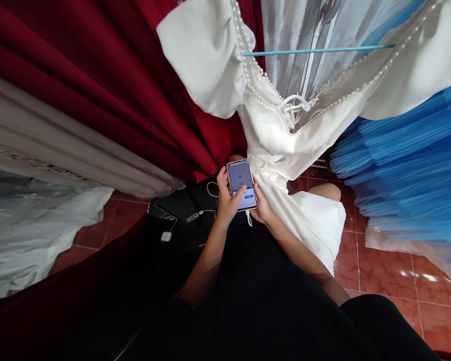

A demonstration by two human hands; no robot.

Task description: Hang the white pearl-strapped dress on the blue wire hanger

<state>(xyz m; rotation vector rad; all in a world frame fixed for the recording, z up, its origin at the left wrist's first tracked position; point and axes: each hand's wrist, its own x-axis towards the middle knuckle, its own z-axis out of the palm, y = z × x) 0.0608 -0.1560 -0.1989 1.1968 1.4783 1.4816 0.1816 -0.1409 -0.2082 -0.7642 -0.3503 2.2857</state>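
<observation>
A smartphone (pixel 241 178) with a lit screen is held upright between both hands in the middle of the view. My left hand (pixel 226 196) wraps round its left side, and the thumb lies over the lower screen. Its right edge rests in my right hand (pixel 262 203), whose fingers are partly hidden behind the phone. From the phone's bottom end hangs a white cable (pixel 249 218). Just beyond the phone, a white dress (pixel 270 125) with pearl trim along its neckline hangs down and spreads over the lap.
Red curtain-like fabric (pixel 143 85) hangs at the left, above pale cloth (pixel 41 130). Blue tulle (pixel 406 165) fills the right. A thin turquoise rod (pixel 319 50) crosses the dress's neckline. A small white case (pixel 166 236) lies on a black surface (pixel 180 200). Red tiles (pixel 383 265) cover the floor.
</observation>
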